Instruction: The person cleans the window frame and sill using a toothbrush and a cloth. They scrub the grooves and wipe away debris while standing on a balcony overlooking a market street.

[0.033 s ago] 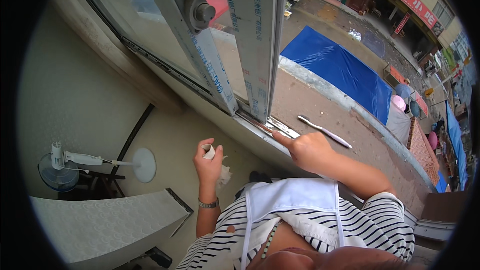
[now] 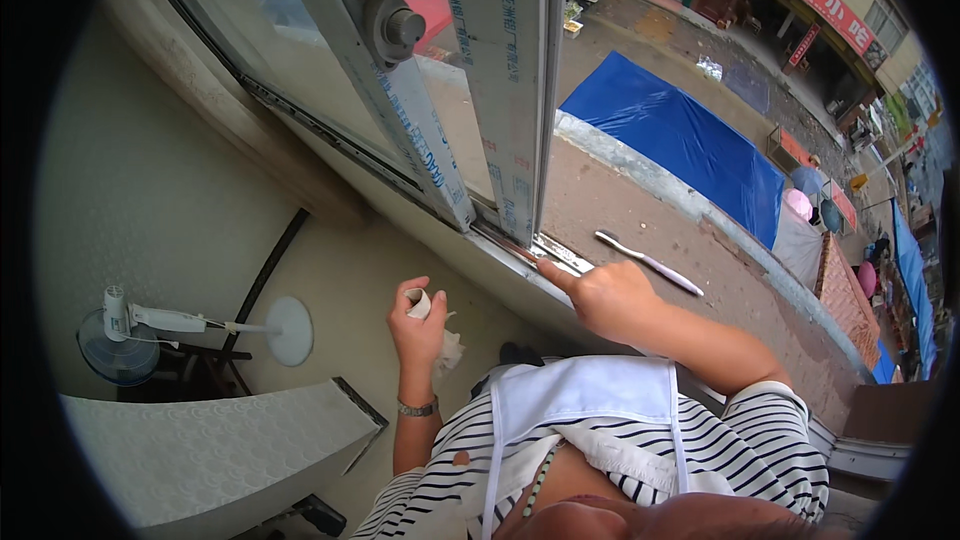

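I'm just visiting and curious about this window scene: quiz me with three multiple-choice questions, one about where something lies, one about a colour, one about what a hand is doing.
1. Where does the toothbrush lie?
A. on the outer ledge past the window track
B. on the floor by the fan
C. in the left hand

2. What colour is the big tarp down on the street?
A. green
B. blue
C. yellow

3. What is the left hand doing?
A. lying flat and empty
B. gripping the window handle
C. closed around a small white wad

Answers: 1 A, it rests on the ledge just beyond the right hand, whose forefinger points into the window track. 2 B, the tarp is plainly blue. 3 C, the fingers curl round a white wad.
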`<state>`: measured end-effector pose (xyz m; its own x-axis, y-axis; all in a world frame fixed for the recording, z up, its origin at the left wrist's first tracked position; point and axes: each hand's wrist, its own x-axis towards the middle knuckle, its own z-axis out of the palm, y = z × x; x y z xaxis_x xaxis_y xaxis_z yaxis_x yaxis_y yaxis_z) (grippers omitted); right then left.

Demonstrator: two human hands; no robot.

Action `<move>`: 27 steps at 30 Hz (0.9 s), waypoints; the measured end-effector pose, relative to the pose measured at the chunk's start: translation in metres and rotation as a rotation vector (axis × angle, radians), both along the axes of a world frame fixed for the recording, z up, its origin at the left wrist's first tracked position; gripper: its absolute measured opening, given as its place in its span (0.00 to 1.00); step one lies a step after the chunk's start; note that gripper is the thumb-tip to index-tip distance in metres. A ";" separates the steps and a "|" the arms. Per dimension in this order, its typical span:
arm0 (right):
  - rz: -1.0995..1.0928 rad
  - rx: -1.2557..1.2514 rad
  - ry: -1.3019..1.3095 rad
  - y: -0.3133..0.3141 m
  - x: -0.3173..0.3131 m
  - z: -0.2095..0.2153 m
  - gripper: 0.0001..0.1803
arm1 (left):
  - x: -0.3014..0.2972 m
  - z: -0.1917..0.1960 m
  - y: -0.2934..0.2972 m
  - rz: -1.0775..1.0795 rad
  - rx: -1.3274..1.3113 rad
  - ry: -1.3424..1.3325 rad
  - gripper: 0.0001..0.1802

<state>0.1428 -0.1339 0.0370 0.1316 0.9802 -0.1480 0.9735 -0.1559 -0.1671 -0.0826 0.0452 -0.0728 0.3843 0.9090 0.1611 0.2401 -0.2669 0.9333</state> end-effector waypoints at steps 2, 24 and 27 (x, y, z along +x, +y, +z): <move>-0.006 0.025 -0.024 0.017 -0.003 -0.004 0.42 | 0.005 -0.002 -0.001 -0.022 0.002 0.020 0.14; 0.049 -0.013 -0.020 -0.039 0.028 0.012 0.45 | 0.014 0.017 -0.064 -0.001 -0.036 -0.046 0.13; 0.032 0.040 0.087 -0.077 0.032 0.032 0.45 | 0.018 0.027 -0.084 -0.054 -0.148 -0.112 0.13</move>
<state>0.1751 -0.2112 0.0690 0.0880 0.9891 -0.1179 0.9595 -0.1160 -0.2569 -0.0649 -0.0391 -0.0462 0.4205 0.9045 0.0717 0.1214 -0.1344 0.9835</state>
